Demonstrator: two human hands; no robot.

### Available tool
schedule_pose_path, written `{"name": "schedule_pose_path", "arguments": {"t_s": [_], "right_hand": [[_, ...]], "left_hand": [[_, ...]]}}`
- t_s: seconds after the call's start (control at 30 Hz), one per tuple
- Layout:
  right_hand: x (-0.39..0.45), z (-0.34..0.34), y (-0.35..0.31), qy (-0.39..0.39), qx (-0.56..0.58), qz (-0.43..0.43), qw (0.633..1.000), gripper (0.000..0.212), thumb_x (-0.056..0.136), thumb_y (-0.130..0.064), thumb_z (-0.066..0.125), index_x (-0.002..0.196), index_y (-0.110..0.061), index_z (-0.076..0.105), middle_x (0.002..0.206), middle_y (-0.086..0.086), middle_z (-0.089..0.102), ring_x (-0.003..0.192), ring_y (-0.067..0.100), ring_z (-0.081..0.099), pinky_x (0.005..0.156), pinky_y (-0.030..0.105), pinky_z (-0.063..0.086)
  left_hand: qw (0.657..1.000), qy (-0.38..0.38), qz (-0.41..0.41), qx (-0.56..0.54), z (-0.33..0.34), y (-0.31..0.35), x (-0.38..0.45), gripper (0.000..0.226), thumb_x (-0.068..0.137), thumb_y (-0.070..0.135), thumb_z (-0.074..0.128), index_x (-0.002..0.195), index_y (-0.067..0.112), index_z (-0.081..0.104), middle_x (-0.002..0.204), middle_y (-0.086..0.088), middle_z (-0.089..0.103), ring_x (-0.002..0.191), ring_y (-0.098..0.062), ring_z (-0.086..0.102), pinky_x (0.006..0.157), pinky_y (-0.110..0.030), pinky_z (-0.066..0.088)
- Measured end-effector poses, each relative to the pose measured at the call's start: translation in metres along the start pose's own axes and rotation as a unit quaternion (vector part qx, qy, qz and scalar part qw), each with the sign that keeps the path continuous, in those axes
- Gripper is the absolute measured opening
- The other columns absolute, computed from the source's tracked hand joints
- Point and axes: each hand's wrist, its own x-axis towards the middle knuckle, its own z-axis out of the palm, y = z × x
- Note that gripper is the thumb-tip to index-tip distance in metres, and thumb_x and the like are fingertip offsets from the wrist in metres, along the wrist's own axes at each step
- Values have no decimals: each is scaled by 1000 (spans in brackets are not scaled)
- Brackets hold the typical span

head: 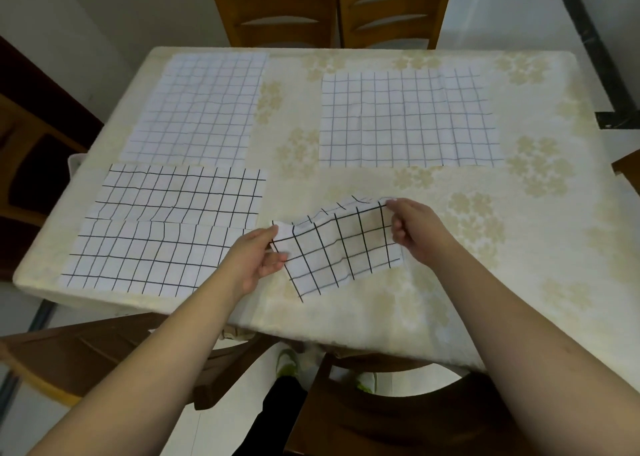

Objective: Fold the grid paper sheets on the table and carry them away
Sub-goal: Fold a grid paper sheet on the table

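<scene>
I hold a folded, black-lined grid sheet (341, 248) just above the near middle of the table. My left hand (254, 258) pinches its left edge, and my right hand (417, 229) pinches its upper right corner. The sheet sags and bends between both hands. Three more grid sheets lie flat on the table: a bold-lined one (166, 229) at the near left, a faint-lined one (201, 109) at the far left, and one (408, 120) at the far right.
The table (485, 248) wears a cream cloth with pale flower prints. Two wooden chairs (329, 9) stand at its far side, another (86, 355) at the near left and one (398, 417) right below me. My feet show under the table edge.
</scene>
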Motion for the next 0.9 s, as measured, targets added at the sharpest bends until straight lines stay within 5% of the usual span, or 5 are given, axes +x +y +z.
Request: {"name": "schedule_pose_path", "arguments": {"t_s": [0.1,0.23,0.47,0.77,0.9], "right_hand": [[-14,2,-21,-3,14,-21,1000,21,95,-22,60,110,-7,62,58,2,54,47,12,43,43,20,38],[-32,3,-44,-3,22,-54,998,28,94,-38,61,104,-11,62,79,6,72,57,10,61,55,22,52],[-68,2,-40,86,13,-100,991,21,95,-28,61,89,-8,62,91,9,71,86,23,73,67,31,58],[-90,-1,99,188,-29,66,980,15,91,-10,66,101,-11,55,102,14,65,84,22,69,71,30,60],[-99,7,142,235,-24,128,963,39,90,-3,61,126,-11,46,97,14,64,79,25,64,80,38,58]], "left_hand": [[999,7,35,-6,9,21,-4,19,97,29,59,107,14,56,99,-2,59,75,-18,72,53,-24,56],[994,-3,108,16,22,52,-8,16,98,28,58,92,13,54,89,-5,63,78,-18,71,53,-23,55],[979,-22,200,-27,35,62,-3,31,95,15,61,68,13,48,80,-8,59,79,-16,64,85,-23,56],[997,-51,18,-49,-2,-45,32,6,93,0,59,92,5,55,93,-15,59,78,-17,61,78,-27,56],[997,-46,-59,-27,-18,-80,49,44,92,-1,61,131,8,43,113,-19,57,95,-24,62,96,-39,52]]}}
